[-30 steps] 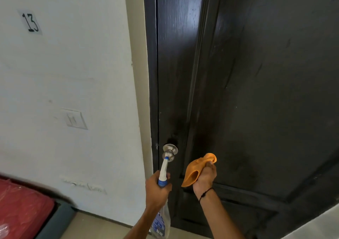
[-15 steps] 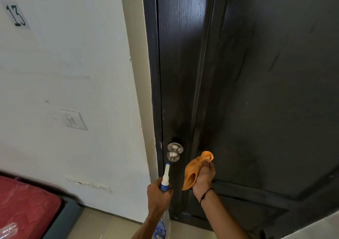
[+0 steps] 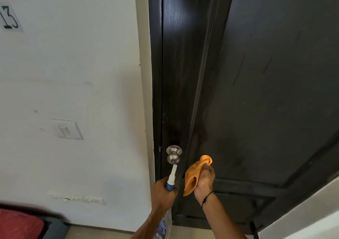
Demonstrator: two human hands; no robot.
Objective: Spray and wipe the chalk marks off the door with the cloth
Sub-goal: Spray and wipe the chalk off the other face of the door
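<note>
Door (image 3: 266,92) panel just past the right fingertips shows no clear chalk now. Cloth (image 3: 194,176) stays bunched in the right hand (image 3: 205,182), fingers curled round it. Left hand (image 3: 163,191) grips the spray bottle (image 3: 171,178), nozzle up beside the knob (image 3: 173,154). Hands barely shifted over the last second; probably wiping nearly done.

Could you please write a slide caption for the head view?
Left hand grips spray bottle; right hand holds orange cloth by dark door.
</note>
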